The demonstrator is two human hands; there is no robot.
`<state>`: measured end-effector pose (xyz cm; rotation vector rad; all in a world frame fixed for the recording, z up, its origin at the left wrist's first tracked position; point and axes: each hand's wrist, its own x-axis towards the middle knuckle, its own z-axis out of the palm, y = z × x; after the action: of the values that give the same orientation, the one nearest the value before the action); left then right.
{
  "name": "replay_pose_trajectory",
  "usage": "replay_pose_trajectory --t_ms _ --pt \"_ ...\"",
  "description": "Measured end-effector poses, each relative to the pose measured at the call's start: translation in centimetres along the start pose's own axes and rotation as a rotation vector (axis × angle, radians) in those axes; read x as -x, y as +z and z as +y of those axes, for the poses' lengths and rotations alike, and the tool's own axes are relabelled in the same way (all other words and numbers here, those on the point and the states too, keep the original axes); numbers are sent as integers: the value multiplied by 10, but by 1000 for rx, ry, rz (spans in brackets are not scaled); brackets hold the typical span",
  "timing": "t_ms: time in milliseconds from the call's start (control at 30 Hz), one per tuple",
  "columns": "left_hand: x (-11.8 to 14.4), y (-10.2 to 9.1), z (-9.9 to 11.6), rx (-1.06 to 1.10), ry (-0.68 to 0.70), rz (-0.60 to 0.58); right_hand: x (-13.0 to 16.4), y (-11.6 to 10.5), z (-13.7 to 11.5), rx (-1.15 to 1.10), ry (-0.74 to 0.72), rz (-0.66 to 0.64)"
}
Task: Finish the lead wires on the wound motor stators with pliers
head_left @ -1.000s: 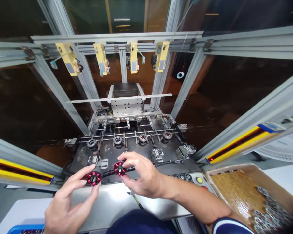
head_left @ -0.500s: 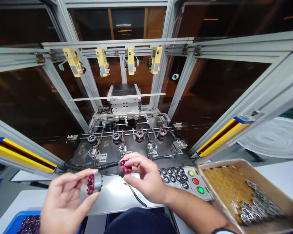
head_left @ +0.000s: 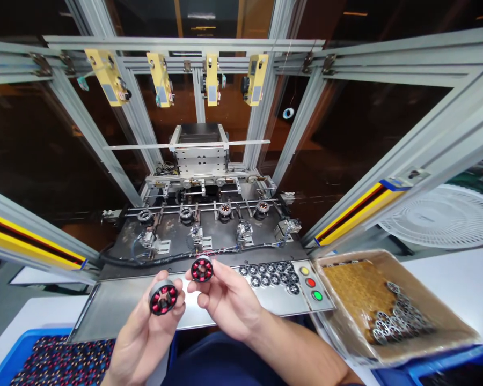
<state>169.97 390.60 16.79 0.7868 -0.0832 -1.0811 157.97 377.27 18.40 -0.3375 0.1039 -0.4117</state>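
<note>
My left hand point(head_left: 143, 338) holds a round wound stator with red coils point(head_left: 163, 297) by its rim, its face turned up toward me. My right hand point(head_left: 221, 297) pinches a second red-coil stator point(head_left: 202, 269) between thumb and fingertips, just right of the first. Both hands hover over the steel front shelf point(head_left: 116, 305) of the machine. Behind them, the black fixture plate point(head_left: 209, 236) carries a row of round nests, and the two on the right hold stators point(head_left: 225, 210).
A cluster of bare stator cores point(head_left: 271, 273) lies on the shelf beside yellow, red and green buttons point(head_left: 310, 282). At right stands a cardboard box point(head_left: 346, 327) with more cores point(head_left: 398, 321). A blue bin point(head_left: 60, 359) of wound stators sits lower left. Aluminium frame bars and yellow-striped bars flank the opening.
Both hands have drawn back from the fixture plate toward me, each keeping its stator. The left stator has turned from edge-on to face-up. The view has tilted downward.
</note>
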Motion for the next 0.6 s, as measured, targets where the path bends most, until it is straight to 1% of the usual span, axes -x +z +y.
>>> replay_pose_trajectory --t_ms 167,300,467,600 --pt "3 11 2 -36 27 -37 2 -1 0 4 8 -20" --pt "6 19 3 -48 62 -103 2 -2 -1 3 14 -39" --pt "6 17 5 -20 60 -210 2 1 -2 -2 22 -48" --pt "5 16 6 5 36 -259 2 2 -3 -19 45 -35"
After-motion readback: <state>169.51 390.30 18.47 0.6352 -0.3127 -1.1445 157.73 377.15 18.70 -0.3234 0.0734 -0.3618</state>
